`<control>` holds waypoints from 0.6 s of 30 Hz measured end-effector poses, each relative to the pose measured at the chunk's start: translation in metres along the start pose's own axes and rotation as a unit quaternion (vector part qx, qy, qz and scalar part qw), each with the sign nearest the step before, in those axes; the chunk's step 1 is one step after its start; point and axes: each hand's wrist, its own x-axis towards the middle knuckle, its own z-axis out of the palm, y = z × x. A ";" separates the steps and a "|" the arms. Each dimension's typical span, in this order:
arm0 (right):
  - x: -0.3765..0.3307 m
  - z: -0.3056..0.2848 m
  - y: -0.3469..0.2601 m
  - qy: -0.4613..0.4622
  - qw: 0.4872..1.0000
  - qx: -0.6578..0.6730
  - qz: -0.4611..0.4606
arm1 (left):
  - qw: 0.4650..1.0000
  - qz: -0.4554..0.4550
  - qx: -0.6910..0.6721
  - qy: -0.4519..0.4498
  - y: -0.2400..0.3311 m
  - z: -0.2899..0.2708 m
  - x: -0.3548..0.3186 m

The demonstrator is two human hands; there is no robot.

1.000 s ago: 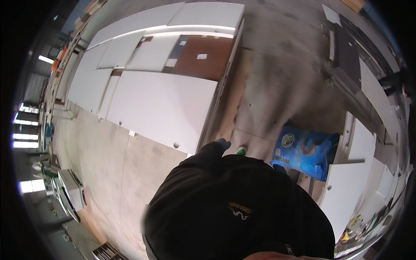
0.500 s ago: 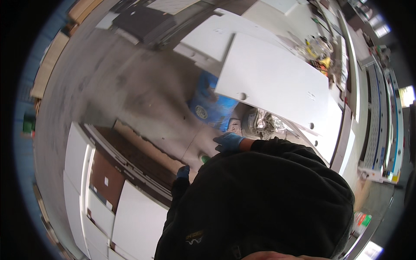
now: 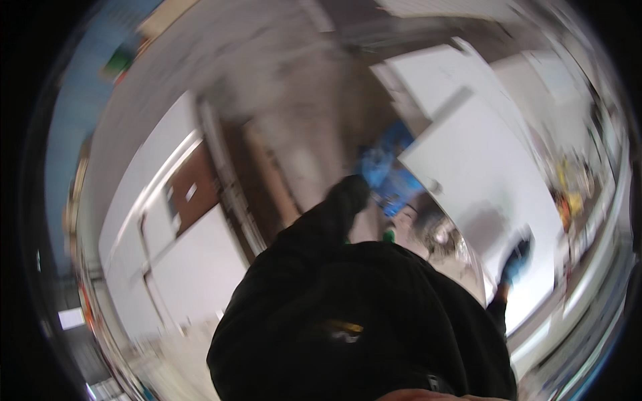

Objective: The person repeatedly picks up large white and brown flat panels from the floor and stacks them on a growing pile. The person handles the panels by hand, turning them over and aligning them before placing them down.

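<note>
A large white panel [image 3: 475, 150] with round holes near its edge lies raised above the floor on the right. My left hand [image 3: 376, 167], in a blue glove, is stretched forward close to the panel's left corner, in front of a blue bag [image 3: 399, 195]. Whether it touches either one I cannot tell. Over the panel's right part is my right hand [image 3: 516, 262], in a blue and dark glove, with a shadow beside it on the white surface. Motion smears the fingers of both hands, and no held thing can be made out.
Another white panel [image 3: 431, 73] lies behind the first. On the left stand white cabinet-like pieces [image 3: 194, 267] with a brown board [image 3: 192, 187] among them. Below the panel's edge sits a shiny bundle [image 3: 443, 234]. Yellow and clear clutter [image 3: 572, 184] lies at the far right.
My view has turned, so the panels and cabinet pieces sit differently. My left hand has reached forward towards the panel's corner; my right hand has moved right, over the panel.
</note>
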 end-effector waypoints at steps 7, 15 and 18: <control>0.042 -0.170 0.065 0.121 0.785 -0.559 0.239 | 0.349 -0.375 -0.844 0.159 0.101 0.057 0.097; 0.059 -0.133 0.064 0.029 0.750 -0.602 0.274 | 0.356 -0.454 -0.803 0.148 0.112 0.108 0.135; 0.070 -0.119 0.064 0.014 0.739 -0.615 0.273 | 0.204 -0.470 -0.822 0.248 0.129 0.096 0.128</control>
